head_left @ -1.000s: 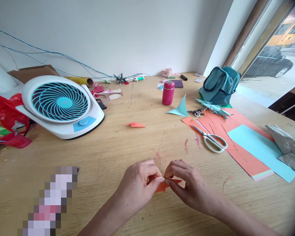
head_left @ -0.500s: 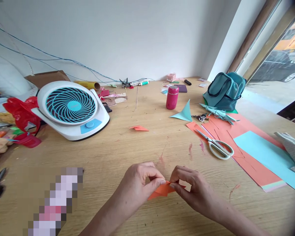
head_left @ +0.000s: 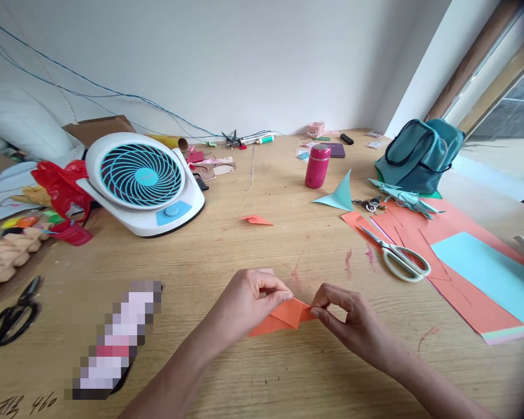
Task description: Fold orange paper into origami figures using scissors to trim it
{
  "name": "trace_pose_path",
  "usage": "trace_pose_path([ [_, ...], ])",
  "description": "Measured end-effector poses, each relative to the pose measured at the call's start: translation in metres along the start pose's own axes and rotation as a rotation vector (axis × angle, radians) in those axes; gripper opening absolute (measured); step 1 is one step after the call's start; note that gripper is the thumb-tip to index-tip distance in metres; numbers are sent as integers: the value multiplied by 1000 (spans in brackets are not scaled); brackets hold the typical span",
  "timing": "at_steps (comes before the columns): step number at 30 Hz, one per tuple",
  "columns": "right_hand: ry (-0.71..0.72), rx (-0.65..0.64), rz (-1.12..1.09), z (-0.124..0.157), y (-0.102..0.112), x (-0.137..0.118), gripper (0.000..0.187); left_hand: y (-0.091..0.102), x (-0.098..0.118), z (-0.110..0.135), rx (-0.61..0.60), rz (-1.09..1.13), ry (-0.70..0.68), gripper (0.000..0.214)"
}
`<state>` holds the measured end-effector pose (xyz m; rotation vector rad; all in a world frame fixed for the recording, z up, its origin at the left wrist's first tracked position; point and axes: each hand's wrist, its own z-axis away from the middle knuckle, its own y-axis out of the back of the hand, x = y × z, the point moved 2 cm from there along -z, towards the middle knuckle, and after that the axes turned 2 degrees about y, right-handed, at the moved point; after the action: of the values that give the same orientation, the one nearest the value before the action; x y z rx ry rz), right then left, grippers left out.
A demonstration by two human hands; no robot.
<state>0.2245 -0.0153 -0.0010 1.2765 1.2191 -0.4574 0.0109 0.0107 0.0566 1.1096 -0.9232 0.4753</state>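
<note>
Orange folded paper, near tabletop front edge. Left hand and right hand: fingertips pinched shut on its upper corners. Best held taut, edges aligned before creasing.

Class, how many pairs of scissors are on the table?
2: white-handled scissors on the orange paper; black scissors at the left edge. A dark tool at the back may be another.

Table with fan, white scissors
</note>
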Motion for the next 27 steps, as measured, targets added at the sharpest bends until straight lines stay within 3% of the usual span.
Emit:
trace_pose_path([
  [6, -71, 2, 24, 0, 3, 8, 26, 8, -11, -5, 56, 32, -10, 19],
  [10, -135, 3, 20, -2, 5, 10, 30, 14, -21, -9, 32, 107, 18, 20],
  [14, -127, 29, 13, -3, 5, 12, 34, 14, -29, -13, -7, 160, 42, 22],
  [27, -121, 125, -28, -2, 14, 17, 45, 22, -47, -22, 30, 191, 79, 24],
])
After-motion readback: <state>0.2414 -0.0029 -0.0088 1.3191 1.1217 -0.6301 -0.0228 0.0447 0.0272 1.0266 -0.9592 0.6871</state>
